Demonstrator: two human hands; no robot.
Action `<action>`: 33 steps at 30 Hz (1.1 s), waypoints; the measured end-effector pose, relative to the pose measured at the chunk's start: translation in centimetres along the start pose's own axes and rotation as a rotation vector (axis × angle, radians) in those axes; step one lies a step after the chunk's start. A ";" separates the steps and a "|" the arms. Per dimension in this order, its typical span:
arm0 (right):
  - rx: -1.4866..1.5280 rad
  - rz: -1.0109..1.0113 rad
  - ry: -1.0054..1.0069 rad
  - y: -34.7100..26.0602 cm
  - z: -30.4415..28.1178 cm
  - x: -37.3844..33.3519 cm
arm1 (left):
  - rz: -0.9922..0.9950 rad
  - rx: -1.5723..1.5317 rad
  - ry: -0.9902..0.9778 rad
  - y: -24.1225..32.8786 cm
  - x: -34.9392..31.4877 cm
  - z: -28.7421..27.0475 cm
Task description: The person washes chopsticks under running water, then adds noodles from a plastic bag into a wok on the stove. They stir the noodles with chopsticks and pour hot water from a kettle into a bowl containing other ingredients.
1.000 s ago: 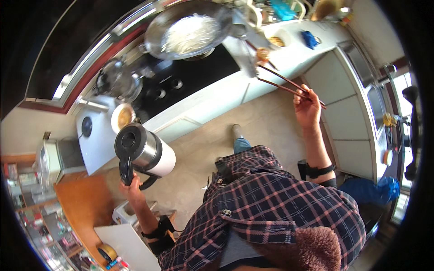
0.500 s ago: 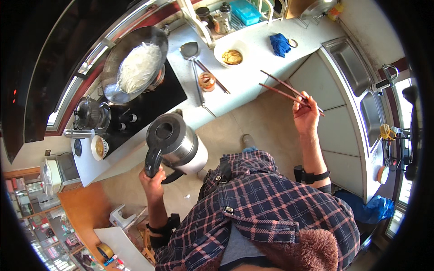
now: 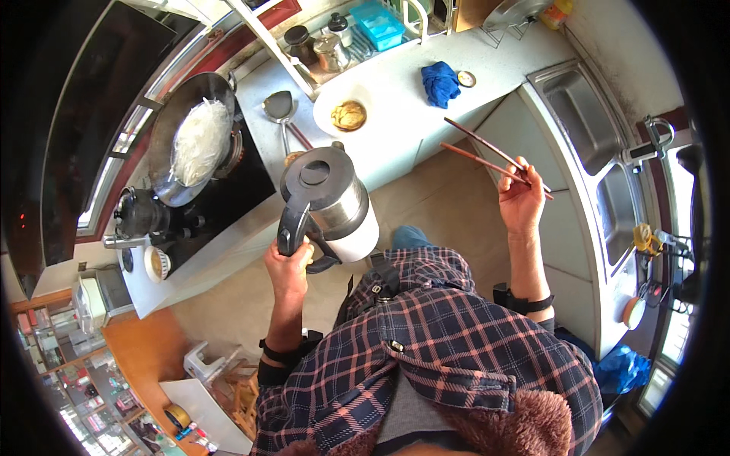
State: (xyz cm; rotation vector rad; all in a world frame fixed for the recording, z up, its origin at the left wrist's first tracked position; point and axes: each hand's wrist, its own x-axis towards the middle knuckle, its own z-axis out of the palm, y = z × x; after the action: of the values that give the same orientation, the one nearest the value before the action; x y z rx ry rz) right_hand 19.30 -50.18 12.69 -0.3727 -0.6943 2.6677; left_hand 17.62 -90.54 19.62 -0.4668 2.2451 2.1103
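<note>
My left hand [image 3: 287, 270] is closed round the black handle of a steel and white electric kettle [image 3: 328, 201], its dark lid on. The kettle hangs in the air by the counter edge. It hides most of a small jar [image 3: 292, 157] and the lower handle of a spatula [image 3: 279, 105] on the counter. Off to the right, my right hand [image 3: 523, 201] grips a pair of brown chopsticks [image 3: 477, 156], tips apart and pointing up and left, touching nothing. At the left, white noodle-like strands [image 3: 201, 143] lie in a wok [image 3: 158, 163] on the black cooktop [image 3: 247, 178].
A white bowl [image 3: 322, 97] with yellowish food stands on the counter, near a blue cloth [image 3: 440, 83]. A rack with jars and a blue box [image 3: 376, 24] is behind. A double sink [image 3: 578, 99] lies right; a dark pot [image 3: 141, 213] sits left of the cooktop.
My left hand has carried the kettle rightward, over the spatula handle and jar in my view. My view has shifted somewhat. The chopsticks stay in my right hand, nearly where they were.
</note>
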 end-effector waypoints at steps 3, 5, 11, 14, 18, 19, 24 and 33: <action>-0.020 0.075 -0.053 -1.6 -0.3 2.6 | -0.023 0.021 0.042 0.1 -0.1 2.6; -0.036 0.108 -0.134 -2.5 -0.4 5.5 | 0.018 0.048 0.054 0.4 0.4 4.2; -0.059 0.291 -0.161 -3.2 -0.1 15.6 | -0.061 0.056 0.212 0.8 2.0 9.6; -0.036 0.366 -0.200 -3.1 0.5 19.3 | -0.097 -0.013 0.290 0.7 2.4 11.7; -0.084 0.469 -0.231 -2.4 1.0 22.5 | -0.106 -0.033 0.345 1.1 3.2 13.5; -0.093 0.488 -0.244 -2.3 0.9 22.8 | -0.113 -0.029 0.351 1.3 3.4 13.8; -0.085 0.554 -0.176 -1.8 0.1 23.6 | -0.158 -0.012 0.409 2.2 4.3 15.0; -0.042 0.596 -0.204 -1.4 -1.2 24.5 | -0.182 0.012 0.416 1.7 5.5 15.2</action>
State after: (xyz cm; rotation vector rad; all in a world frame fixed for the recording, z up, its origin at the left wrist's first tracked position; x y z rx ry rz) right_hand -1.96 -38.71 8.50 -0.3655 -0.7991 3.2943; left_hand 9.14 -76.68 18.77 -1.1562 2.2932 2.0574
